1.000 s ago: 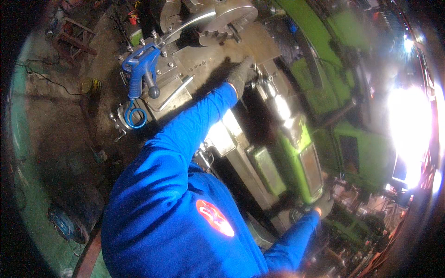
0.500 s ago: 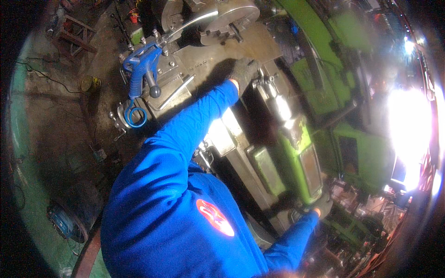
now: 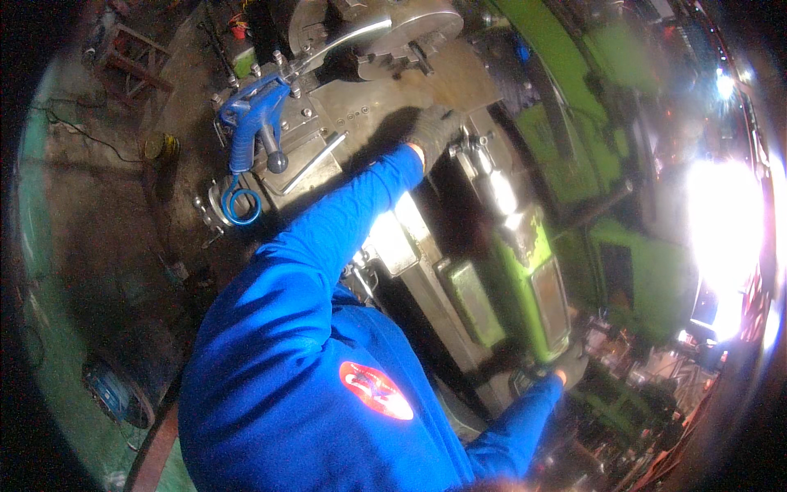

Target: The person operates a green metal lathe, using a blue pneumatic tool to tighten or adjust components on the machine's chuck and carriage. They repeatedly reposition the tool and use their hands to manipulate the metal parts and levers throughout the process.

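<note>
My left hand [image 3: 432, 131], in a dark grey glove, reaches across the lathe to the front tip of the bright steel tool [image 3: 492, 176] in the green tailstock [image 3: 533, 246]. Its fingers look bunched beside that tip, and whatever they hold is too dark to make out. At the tailstock's far rear end is my gloved right hand [image 3: 572, 363]; its fingers are hidden there. A blue air gun [image 3: 254, 115] with a coiled hose lies on the carriage [image 3: 287, 135], left of my left hand, near a bent steel rod [image 3: 316, 162].
A large steel chuck [image 3: 414, 25] sits at the top. Green machine panels [image 3: 566, 156] stand on the right, with a glaring light [image 3: 725, 238] beyond. On the floor at left are a wooden stand [image 3: 135, 66], a yellow tin [image 3: 161, 148] and a dark drum [image 3: 135, 369].
The view has shifted very slightly. Both hands stay where they were, and nothing else has visibly moved.
</note>
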`<act>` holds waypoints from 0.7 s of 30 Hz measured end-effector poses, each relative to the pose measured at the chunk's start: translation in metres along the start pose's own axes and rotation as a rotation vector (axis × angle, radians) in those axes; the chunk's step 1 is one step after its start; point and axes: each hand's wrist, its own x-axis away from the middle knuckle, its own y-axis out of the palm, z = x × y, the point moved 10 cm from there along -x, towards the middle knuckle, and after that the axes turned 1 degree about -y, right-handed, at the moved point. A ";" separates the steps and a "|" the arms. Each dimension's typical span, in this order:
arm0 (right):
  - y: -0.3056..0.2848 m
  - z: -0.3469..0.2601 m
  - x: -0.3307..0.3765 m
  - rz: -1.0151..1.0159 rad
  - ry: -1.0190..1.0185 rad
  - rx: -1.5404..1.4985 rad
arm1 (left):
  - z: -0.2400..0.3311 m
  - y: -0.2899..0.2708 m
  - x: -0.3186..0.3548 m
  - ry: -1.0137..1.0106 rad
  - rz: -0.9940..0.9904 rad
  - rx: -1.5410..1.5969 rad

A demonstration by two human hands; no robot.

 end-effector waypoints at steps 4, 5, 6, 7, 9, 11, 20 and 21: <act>0.000 0.000 0.000 0.022 -0.013 -0.022 | 0.013 -0.001 0.004 0.141 0.011 -0.109; 0.000 -0.001 0.000 0.019 -0.012 -0.019 | 0.019 -0.002 0.005 0.293 0.053 -0.306; 0.000 -0.002 0.000 0.016 -0.011 -0.016 | 0.026 -0.002 0.008 0.444 0.095 -0.502; 0.001 -0.001 -0.003 0.023 -0.017 -0.008 | 0.032 0.003 0.014 0.594 0.138 -0.699; 0.004 0.002 -0.007 0.038 -0.026 0.008 | 0.010 -0.005 0.001 0.330 0.080 -0.151; 0.008 0.008 -0.009 0.006 -0.002 0.011 | 0.001 -0.003 0.000 0.129 0.038 0.146; 0.008 0.003 -0.007 -0.037 0.010 0.009 | 0.000 -0.005 0.000 0.213 0.060 0.128; 0.007 0.005 -0.005 -0.049 0.031 0.008 | 0.001 -0.004 0.001 0.205 0.049 0.137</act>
